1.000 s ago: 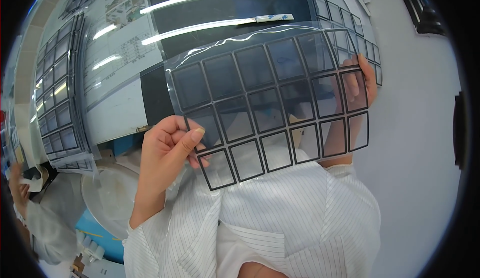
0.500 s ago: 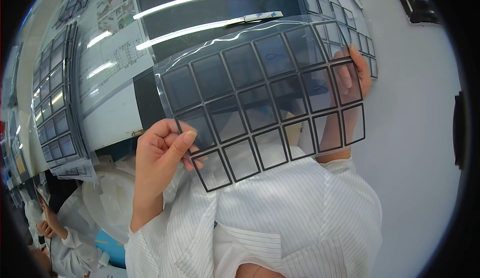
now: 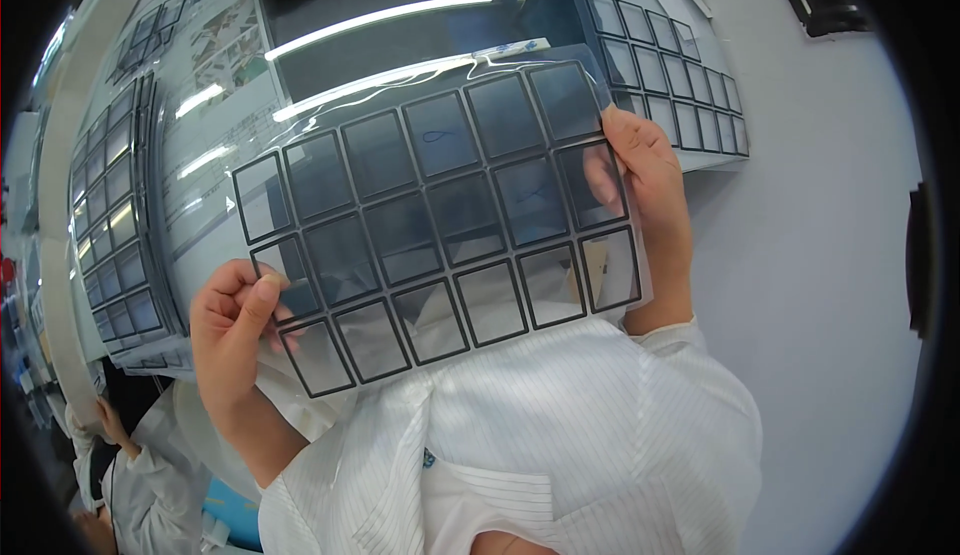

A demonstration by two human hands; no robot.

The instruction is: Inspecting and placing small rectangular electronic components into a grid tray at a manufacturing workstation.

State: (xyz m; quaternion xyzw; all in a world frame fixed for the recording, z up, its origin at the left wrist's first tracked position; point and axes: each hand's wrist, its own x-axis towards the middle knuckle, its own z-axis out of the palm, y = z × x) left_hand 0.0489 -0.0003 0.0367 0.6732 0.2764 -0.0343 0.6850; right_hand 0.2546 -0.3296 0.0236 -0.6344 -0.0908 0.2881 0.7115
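Note:
Between my hands I hold up a clear plastic sheet [image 3: 400,247], printed with rows of black rectangular frames, tilted in front of my chest. My left hand [image 3: 235,320] pinches its left edge, thumb on the near face and fingertips visible through the film behind. At the right edge my right hand [image 3: 645,160] grips it likewise, with its fingers behind the film. Two small blue marks show on or through the sheet. A glossy dark surface [image 3: 390,25], with reflections of tube lights, lies behind it.
Stacked framed sheets [image 3: 110,210] lie on the left of the bench. Similar sheets [image 3: 680,80] rest at the right edge. Behind the held sheet lies a slim white-and-blue object [image 3: 512,50]. Papers with pictures [image 3: 225,40] are at left. A co-worker's sleeve [image 3: 150,480] shows lower left.
Both hands have moved left with the sheet, and it sits slightly lower. The sheets at the right edge of the bench are now less covered. My grip holds on both sides.

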